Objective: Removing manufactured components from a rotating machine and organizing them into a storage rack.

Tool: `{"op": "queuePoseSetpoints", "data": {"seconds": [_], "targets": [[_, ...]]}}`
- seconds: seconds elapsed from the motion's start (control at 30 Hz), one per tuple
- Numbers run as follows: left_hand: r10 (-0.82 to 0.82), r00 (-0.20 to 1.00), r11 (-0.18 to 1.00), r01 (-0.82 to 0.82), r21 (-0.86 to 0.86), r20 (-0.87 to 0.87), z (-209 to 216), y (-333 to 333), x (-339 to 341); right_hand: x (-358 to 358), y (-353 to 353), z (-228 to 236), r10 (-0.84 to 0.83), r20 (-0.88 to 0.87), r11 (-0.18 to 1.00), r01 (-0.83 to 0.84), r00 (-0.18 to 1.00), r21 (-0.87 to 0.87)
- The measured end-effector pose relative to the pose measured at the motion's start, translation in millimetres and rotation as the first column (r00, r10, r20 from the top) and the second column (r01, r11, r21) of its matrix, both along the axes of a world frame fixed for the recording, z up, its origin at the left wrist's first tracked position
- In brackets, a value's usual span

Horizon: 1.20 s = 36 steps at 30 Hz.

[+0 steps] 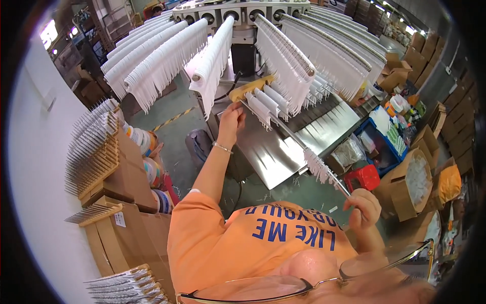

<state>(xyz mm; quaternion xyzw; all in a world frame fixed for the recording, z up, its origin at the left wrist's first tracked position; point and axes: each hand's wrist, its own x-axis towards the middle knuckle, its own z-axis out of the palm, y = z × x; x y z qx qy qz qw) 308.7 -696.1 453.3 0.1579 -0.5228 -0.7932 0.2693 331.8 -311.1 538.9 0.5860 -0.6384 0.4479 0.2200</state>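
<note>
My right hand [363, 206] is closed round the near end of a long metal rod [338, 183], which slants up and away to the left. White strips [318, 166] hang bunched on it just ahead of the hand. Beside the near end of a yellow wooden bar [238, 93], my left hand [232, 123] is closed with fingertips pinched; what lies in them is too small to make out. Thin metal pins stick out from that bar, and white strips [271, 105] hang from several of them. The bar is over a shiny metal table [271, 162].
Overhead, a round machine [243, 7] holds radiating rods hung with white strips [167, 63]. Pin racks [96, 157] stand on cardboard boxes [124, 175] at left. A red stool [362, 178], blue crate [377, 157] and open carton [412, 180] are at right.
</note>
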Motion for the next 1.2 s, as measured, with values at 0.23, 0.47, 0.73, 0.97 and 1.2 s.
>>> {"op": "queuePoseSetpoints", "data": {"seconds": [0.23,0.47,0.73,0.97,1.2], "targets": [[-0.169,0.974,0.958,0.198,0.206,-0.15,2.1,4.8,-19.4,-4.4,-19.5,10.5,-0.091,-0.023,0.995,0.092,0.996,0.037],[-0.086,0.986,0.989,0.103,0.11,-0.146,-3.6,4.7,-17.5,-6.5,-27.5,14.7,-0.048,0.032,0.997,0.046,0.998,0.054],[0.003,0.999,0.951,0.008,-0.309,0.036,26.7,69.9,24.5,-21.3,-67.8,-9.4,-0.055,0.153,0.998,0.052,0.987,0.021],[-0.057,0.998,0.85,0.037,-0.525,-0.023,-2.7,62.6,27.4,3.5,5.7,-24.6,-0.097,0.147,0.993,0.105,0.984,-0.052],[0.284,0.931,0.208,-0.292,-0.934,-0.228,-9.3,43.5,-11.8,-2.2,-23.3,3.8,-0.148,0.257,0.989,0.149,0.955,0.014]]}}
